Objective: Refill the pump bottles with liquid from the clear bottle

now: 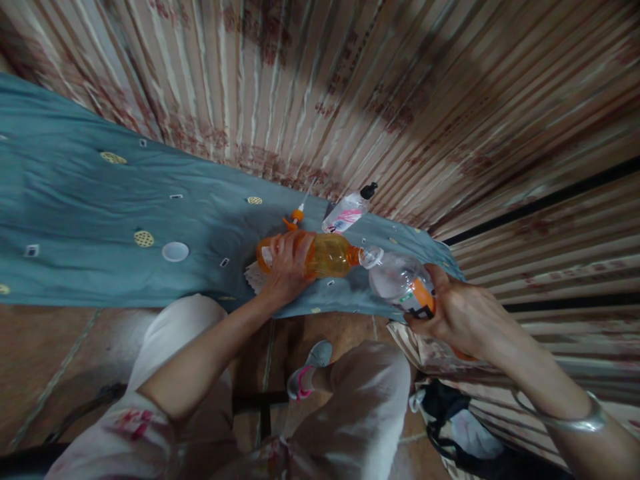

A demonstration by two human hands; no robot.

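Now | orange btl (pixel 331 255): see-thru, narrow neck | clear btl (pixel 393 275): orange/blk lbl

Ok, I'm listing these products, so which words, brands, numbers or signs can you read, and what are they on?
No text can be read.
Clear bottle: orange label, too blurred.
Orange bottle: pale patch beside the left hand, too blurred.
Black-topped bottle: pink marks, too blurred.
Cloth: small printed patches, too small.
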